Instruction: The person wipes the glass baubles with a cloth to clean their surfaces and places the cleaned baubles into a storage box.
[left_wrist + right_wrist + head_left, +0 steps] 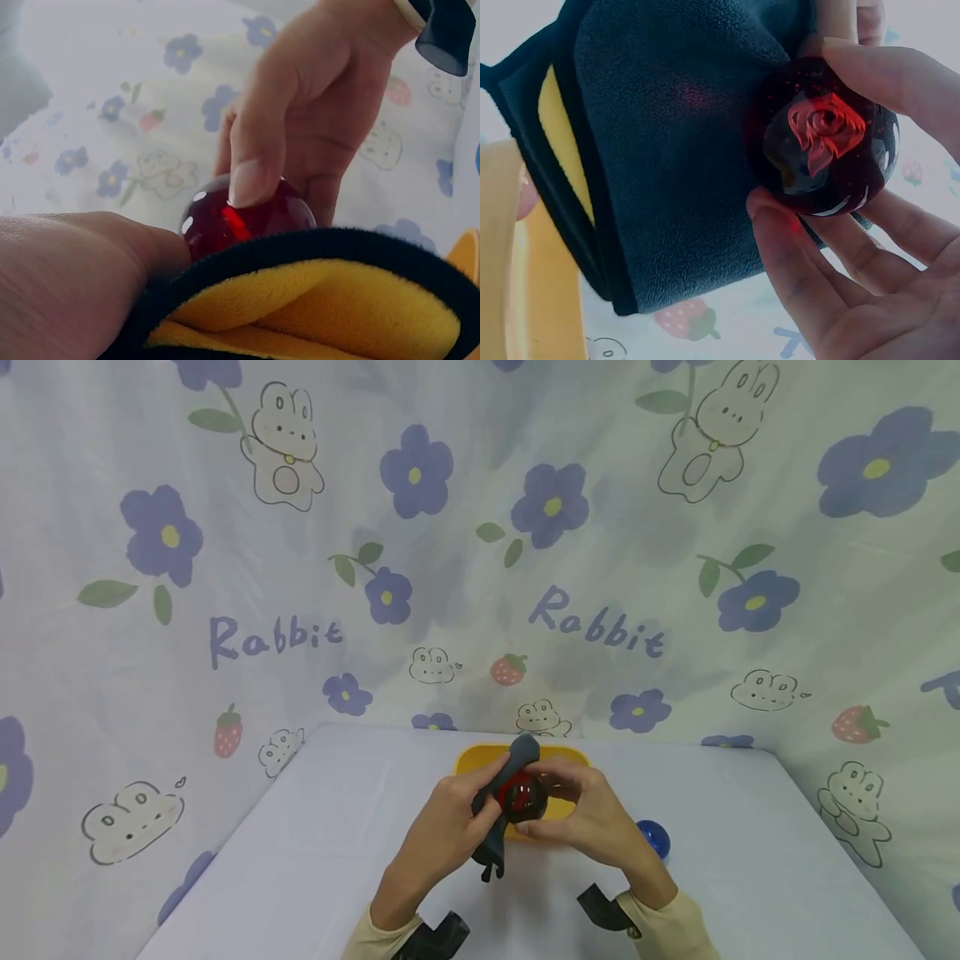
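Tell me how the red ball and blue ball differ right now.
The red ball is pinched by the right hand, against the dark cloth; the blue ball rests on the table. The red ball shows a rose-like shape; in the blue ball, none is discernible. Both look round and glossy.

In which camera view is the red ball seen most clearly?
The right wrist view: the red ball is large there, with a flower-like shape visible inside. The head view shows it small between left hand and right hand; in the left wrist view, the cloth hides its lower part.
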A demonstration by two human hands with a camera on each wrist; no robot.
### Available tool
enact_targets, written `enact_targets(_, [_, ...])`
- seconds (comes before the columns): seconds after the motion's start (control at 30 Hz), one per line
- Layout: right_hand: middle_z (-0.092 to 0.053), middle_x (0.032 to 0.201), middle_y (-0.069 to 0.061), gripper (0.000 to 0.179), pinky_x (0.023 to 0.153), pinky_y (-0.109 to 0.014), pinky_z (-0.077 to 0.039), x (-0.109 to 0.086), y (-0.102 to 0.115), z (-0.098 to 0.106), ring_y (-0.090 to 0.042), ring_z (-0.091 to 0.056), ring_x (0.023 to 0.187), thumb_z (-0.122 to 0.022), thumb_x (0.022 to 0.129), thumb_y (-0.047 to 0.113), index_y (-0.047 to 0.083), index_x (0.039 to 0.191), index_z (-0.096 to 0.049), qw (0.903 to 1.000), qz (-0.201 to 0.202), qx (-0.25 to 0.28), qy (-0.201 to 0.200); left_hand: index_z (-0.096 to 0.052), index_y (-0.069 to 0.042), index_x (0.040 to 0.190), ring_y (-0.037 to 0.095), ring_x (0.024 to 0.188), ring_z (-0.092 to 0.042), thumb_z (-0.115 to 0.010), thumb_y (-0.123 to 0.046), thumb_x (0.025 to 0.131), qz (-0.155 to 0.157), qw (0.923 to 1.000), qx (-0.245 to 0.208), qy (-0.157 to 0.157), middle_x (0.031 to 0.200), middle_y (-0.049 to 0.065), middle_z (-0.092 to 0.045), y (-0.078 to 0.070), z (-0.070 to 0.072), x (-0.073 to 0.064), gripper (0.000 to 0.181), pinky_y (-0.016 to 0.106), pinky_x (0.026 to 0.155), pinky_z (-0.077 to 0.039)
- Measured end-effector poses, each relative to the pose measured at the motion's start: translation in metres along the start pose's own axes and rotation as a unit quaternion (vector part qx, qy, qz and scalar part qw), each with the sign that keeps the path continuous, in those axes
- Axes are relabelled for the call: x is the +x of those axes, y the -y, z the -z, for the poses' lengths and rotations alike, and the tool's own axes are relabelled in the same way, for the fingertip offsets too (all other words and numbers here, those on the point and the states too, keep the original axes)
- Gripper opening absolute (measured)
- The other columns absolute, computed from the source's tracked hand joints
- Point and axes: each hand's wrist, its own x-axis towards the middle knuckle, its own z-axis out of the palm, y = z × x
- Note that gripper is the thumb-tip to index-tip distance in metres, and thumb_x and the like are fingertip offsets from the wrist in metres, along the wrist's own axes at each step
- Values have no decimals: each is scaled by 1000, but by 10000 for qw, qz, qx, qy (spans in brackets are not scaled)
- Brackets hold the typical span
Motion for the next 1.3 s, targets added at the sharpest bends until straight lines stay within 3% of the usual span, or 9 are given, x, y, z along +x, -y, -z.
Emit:
enact_targets(0.23, [-72, 127, -4, 58, 97, -28, -57, 0, 0, 0, -17, -72, 110, -90, 76, 16, 16, 129, -69, 9994, 197, 268, -60, -57, -9, 148, 3, 58, -54, -60, 2, 91, 94, 9997, -207, 114, 117, 12, -77, 4, 1, 1, 58, 18, 56, -50])
enact_targets(0.7, [-71, 129, -8, 57, 99, -31, -58, 2, -1, -1, -22, -71, 112, -89, 77, 11, 13, 130, -69, 9979, 273, 584, -114, -56, -11, 150, 5, 60, -55, -59, 0, 92, 326, 9986, -323, 252, 107, 10, -77, 6, 4, 0, 59, 20, 55, -48])
enact_targets(0.93, [-72, 124, -11, 56, 98, -39, -59, 3, -4, -1, -20, -71, 111, -87, 78, 9, 11, 131, -68, 9978, 383, 508, -185, -54, -9, 150, 6, 62, -58, -58, 0, 92, 451, 9978, -359, 338, 110, 11, -78, 5, 4, 0, 59, 20, 55, -49])
enact_targets(1.03, [-72, 125, -10, 57, 97, -40, -60, 3, -5, -2, -18, -70, 111, -88, 78, 9, 12, 131, -68, 9978, 364, 496, -254, -53, -8, 151, 3, 56, -53, -58, -1, 93, 512, 9970, -421, 393, 95, 9, -76, 4, 5, 0, 59, 19, 51, -47])
enact_targets(1.17, [-71, 126, -9, 58, 96, -39, -60, 4, -5, -3, -16, -69, 110, -88, 77, 9, 14, 131, -68, 9976, 334, 516, -314, -51, -9, 153, -1, 47, -39, -57, -1, 93, 632, 9957, -467, 494, 71, 0, -60, 3, 6, 1, 60, 18, 45, -39])
enact_targets(1.3, [-70, 127, -8, 59, 96, -38, -60, 4, -6, -2, -16, -69, 111, -89, 76, 8, 15, 130, -68, 9973, 327, 576, -318, -50, -8, 153, -1, 45, -35, -56, -2, 94, 749, 9944, -512, 545, 69, -3, -54, 2, 7, 1, 60, 18, 44, -38])
